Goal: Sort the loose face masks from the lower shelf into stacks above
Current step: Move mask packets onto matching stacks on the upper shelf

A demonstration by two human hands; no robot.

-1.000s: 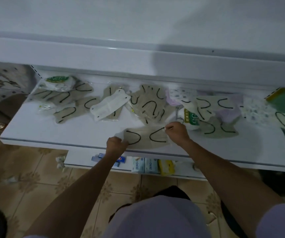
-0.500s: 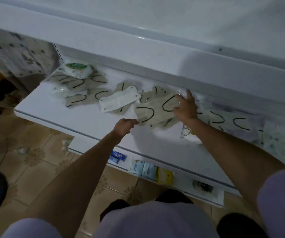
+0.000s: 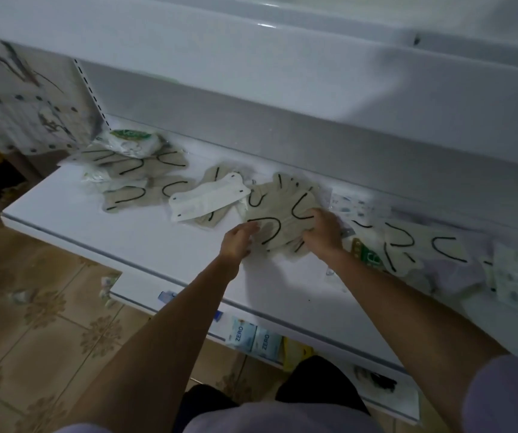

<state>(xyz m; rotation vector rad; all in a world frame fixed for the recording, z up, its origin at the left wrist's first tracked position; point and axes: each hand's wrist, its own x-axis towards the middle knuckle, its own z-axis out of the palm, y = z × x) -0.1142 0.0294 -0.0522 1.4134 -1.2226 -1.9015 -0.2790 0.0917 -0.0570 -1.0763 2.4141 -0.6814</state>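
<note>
Masks in beige with black ear loops form the middle stack (image 3: 278, 210) on the white shelf (image 3: 95, 226), and both of your hands are on it. Your left hand (image 3: 238, 242) lays fairly straight, relaxed fingers against the stack's left edge; its thumb is out of sight. Your right hand (image 3: 323, 231) bends its fingers down over the right edge, but the knuckles cover the tips, so you cannot tell whether they pinch the masks or only press them.

A white mask (image 3: 209, 198) lies just left of the stack, overlapping more beige ones. Further left sits another beige pile (image 3: 139, 179) with a green-labelled packet (image 3: 133, 141) on its back corner, its print blurred. Your right wrist hides most of a green-and-yellow packet (image 3: 367, 256). Beyond it, more masks (image 3: 413, 248) smear into motion blur, and patterned ones (image 3: 517, 279) are cut off by the frame edge. Below the shelf, boxes marked ZERO (image 3: 251, 337) show only partly under its front lip.
</note>
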